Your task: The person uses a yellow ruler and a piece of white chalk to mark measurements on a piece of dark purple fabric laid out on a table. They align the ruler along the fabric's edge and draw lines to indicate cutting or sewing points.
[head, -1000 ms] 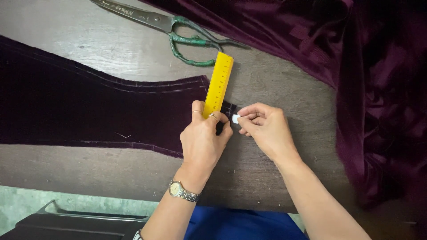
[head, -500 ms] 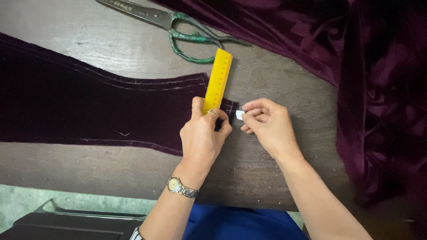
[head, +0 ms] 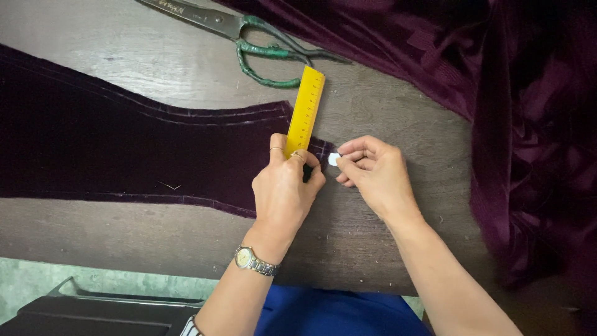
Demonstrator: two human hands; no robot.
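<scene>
A cut piece of dark purple velvet cloth lies flat on the wooden table. A yellow ruler lies across its right end, pointing away from me. My left hand, with rings and a wristwatch, presses the ruler's near end down onto the cloth. My right hand pinches a small white piece of chalk at the cloth's right edge, just right of the ruler.
Large scissors with green-wrapped handles lie at the table's far side. A heap of the same purple velvet covers the right and far right. A dark object sits below the table's near edge.
The view has shifted slightly. Both hands stay at the ruler's near end, with the chalk still at the cloth's edge.
</scene>
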